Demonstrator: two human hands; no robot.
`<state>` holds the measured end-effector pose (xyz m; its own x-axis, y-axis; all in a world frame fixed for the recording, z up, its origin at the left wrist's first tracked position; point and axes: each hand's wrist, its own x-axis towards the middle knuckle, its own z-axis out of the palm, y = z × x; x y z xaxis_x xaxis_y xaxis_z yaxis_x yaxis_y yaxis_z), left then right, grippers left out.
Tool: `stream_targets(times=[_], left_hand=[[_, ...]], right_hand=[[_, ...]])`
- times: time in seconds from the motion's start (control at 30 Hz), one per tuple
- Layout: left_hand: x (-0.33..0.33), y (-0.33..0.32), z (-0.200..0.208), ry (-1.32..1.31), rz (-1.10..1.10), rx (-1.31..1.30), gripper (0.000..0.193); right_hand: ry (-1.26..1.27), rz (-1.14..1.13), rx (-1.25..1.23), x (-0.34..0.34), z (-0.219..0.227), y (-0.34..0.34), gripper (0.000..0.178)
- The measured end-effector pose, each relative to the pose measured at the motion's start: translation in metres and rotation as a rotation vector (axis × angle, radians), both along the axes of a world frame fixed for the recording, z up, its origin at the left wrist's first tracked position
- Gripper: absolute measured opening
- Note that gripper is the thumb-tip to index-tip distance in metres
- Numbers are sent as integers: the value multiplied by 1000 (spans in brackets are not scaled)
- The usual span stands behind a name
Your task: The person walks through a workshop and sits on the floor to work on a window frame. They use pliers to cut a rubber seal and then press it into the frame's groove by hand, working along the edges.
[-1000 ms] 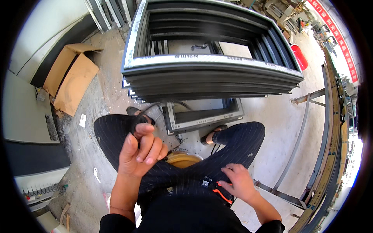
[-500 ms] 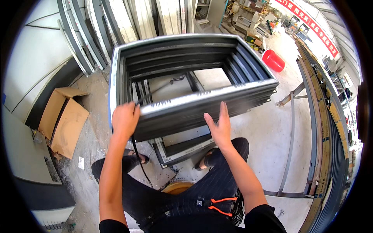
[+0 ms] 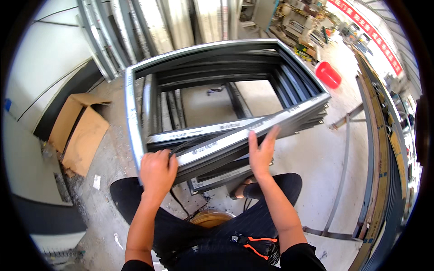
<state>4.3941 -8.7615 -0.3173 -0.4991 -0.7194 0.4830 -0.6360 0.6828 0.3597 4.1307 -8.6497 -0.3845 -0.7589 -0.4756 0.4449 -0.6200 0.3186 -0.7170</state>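
A dark grey rectangular window frame (image 3: 217,145) with pale film on its faces lies askew on top of a stack of similar frames (image 3: 203,131). My left hand (image 3: 157,174) is closed round its near left corner. A thin black strip shows by that thumb, and a black cord (image 3: 181,205) hangs below toward the floor. My right hand (image 3: 262,156) lies against the near rail with thumb and fingers stretched apart; it appears to touch the rail. Through the frames' openings, a small dark tool (image 3: 215,91) is visible lower down.
An opened cardboard box (image 3: 86,140) lies on the floor at left. Long profiles (image 3: 172,27) lean on the back wall. A red bucket (image 3: 328,75) lies tipped at far right, near a rack of long profiles (image 3: 377,158). An orange-handled tool (image 3: 257,246) is at my waist.
The top frame has swung askew, its near left corner coming toward me and off the stack's line. My left hand moved with it; my right hand now lies against the near rail.
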Motion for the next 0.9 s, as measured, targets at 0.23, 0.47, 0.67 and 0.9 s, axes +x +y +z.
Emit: stream_targets(times=[0.23, 0.47, 0.67, 0.9], left_hand=[[7, 33, 4, -17, 27, 89, 12], [27, 69, 8, 371, -93, 130, 14], [76, 99, 20, 938, -292, 1471, 26], [124, 111, 37, 1457, -678, 1406, 44]], right_hand=[[-53, 59, -60, -2, 0, 29, 76], [-422, 210, -234, 18, 24, 59, 63], [-231, 808, 101, 150, 61, 93, 50], [-851, 1167, 159, 226, 37, 100, 48]])
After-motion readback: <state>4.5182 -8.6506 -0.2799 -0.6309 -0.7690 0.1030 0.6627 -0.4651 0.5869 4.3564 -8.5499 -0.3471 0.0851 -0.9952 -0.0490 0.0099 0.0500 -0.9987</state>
